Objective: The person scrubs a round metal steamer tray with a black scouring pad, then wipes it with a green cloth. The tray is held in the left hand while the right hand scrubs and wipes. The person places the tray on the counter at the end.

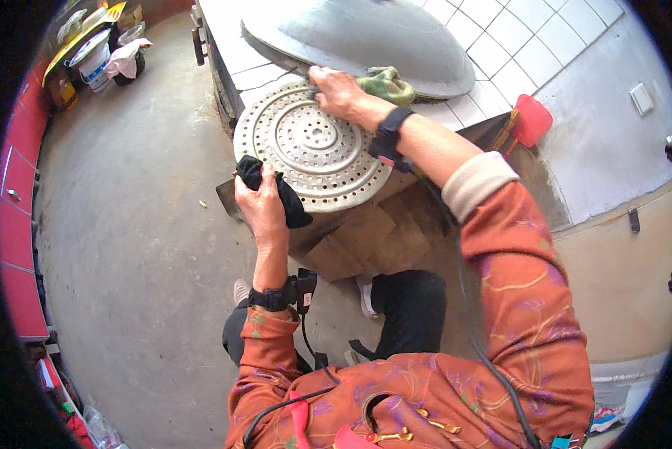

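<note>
A round perforated metal steamer plate (317, 134) lies before me, tilted over the near edge of a white-tiled stove top. My left hand (263, 199) grips its near left rim through a black cloth (294, 205). At the plate's far rim is my right hand (336, 92), its fingers curled around something dark and small that I cannot make out. A green patterned cloth (389, 85) lies just beyond my right wrist, against a large domed metal lid (364, 42).
A red plastic-headed tool (531, 119) and a straw brush (505, 130) stand by the wall at the right. Brown cardboard (364, 238) is below the plate. Red cabinets (19, 207) line the far left, with a white bucket (94, 70) near them. Black cables run from my wrists.
</note>
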The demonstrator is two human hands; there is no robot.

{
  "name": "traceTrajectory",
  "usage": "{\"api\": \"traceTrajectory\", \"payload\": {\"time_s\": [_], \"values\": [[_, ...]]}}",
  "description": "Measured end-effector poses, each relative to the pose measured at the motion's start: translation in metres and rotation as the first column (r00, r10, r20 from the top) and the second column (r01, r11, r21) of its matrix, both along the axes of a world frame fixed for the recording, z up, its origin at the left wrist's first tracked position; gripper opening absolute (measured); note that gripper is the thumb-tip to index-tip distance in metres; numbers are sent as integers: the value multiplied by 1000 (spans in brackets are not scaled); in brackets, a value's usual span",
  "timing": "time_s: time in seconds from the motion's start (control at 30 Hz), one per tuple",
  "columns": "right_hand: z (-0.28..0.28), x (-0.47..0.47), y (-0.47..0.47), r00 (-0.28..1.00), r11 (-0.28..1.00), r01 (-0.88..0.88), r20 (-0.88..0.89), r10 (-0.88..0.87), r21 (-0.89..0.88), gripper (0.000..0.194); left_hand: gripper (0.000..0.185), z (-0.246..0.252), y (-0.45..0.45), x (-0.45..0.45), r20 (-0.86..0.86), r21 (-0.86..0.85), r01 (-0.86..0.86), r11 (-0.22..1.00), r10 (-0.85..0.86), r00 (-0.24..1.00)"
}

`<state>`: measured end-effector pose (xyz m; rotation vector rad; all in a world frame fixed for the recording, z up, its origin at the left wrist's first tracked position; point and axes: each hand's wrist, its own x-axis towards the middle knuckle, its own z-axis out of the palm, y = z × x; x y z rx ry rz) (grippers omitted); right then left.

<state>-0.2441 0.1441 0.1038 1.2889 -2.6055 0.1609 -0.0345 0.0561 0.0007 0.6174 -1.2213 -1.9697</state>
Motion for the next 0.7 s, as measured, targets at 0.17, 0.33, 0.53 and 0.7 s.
{"api": "traceTrajectory", "payload": {"time_s": [0.17, 0.33, 0.53, 0.7], "values": [[-14, -7, 8, 978, 979, -157, 114, 172, -132, 23, 18, -4, 1, 0, -70, 24, 10, 1000, -8, 998], [31, 16, 81, 958, 970, -239, 150, 243, -41, 19, 19, -1, 1, -1, -115, 163, 13, 987, 6, 993], [57, 27, 144, 715, 714, 405, 684, 142, -572, 23, 25, 8, -10, 18, -298, 373, 199, 906, -87, 951], [44, 60, 165, 547, 455, 519, 690, 474, -724, 30, 29, 7, -23, 29, -316, 404, 298, 865, -174, 933]]}}
